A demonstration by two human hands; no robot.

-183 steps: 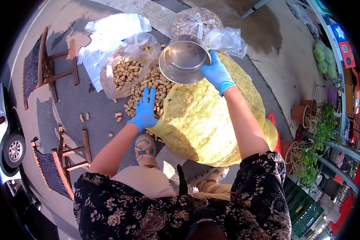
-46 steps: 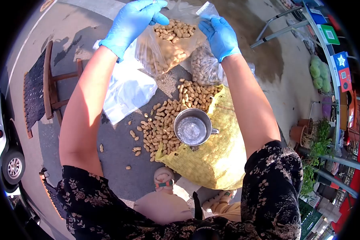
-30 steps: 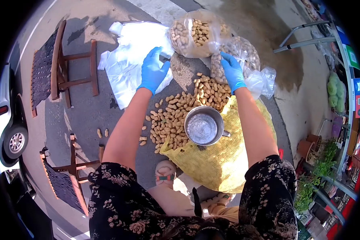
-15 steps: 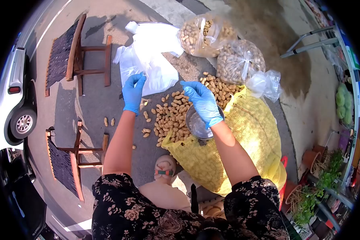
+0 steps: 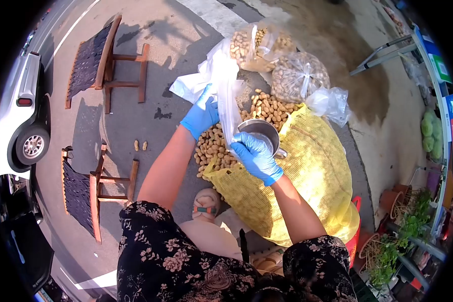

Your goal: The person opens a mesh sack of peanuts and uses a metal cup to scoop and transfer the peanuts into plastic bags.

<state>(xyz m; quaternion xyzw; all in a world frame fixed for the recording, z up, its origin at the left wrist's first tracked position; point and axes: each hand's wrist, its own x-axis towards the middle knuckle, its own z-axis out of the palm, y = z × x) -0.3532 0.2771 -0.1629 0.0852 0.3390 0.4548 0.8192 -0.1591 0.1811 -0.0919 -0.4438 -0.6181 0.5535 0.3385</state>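
Observation:
A white translucent plastic bag [image 5: 225,75] stretches in loose folds between my blue-gloved hands. My left hand [image 5: 202,116] is at the bag's left side, fingers bent against the plastic, their tips partly hidden. Lower down, my right hand [image 5: 256,157] pinches the bag's narrow end. Right behind that hand sits a metal cup [image 5: 259,128] with a handle, at the edge of a yellow mesh sack [image 5: 312,176]. Loose peanuts [image 5: 214,146] in their shells lie heaped on the pavement under and around the hands.
Two tied clear bags of peanuts, one at the back [image 5: 244,48] and one nearer [image 5: 299,78], stand beyond the heap. Two wooden folding stools, upper [image 5: 105,55] and lower [image 5: 93,196], are on the left. A parked white vehicle [image 5: 22,116] and potted plants [image 5: 387,256] flank the area.
The bag has been drawn right and toward me, from spread out to gathered in folds. My left hand moved right; my right hand came down beside the cup, which now shows more fully.

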